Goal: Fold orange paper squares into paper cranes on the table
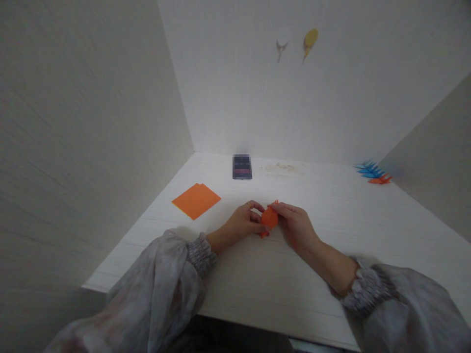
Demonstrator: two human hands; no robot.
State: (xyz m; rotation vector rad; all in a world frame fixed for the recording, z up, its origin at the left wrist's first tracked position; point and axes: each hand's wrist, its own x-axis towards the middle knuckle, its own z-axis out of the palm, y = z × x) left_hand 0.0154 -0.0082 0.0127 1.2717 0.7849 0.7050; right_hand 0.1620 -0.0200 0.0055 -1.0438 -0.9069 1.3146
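Left hand point(246, 220) and right hand point(294, 223) pinch a small folded orange paper piece point(269, 217), long axis near-to-far, tip pointing far, above a pale wooden table point(257, 279) in a white-walled alcove.

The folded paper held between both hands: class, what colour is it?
Orange: the folded paper, between left hand and right hand, shows best in the head view.

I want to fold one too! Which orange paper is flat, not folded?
The flat orange stack lying at left. The orange piece held by left hand and right hand is folded small; the far orange shape is folded too.
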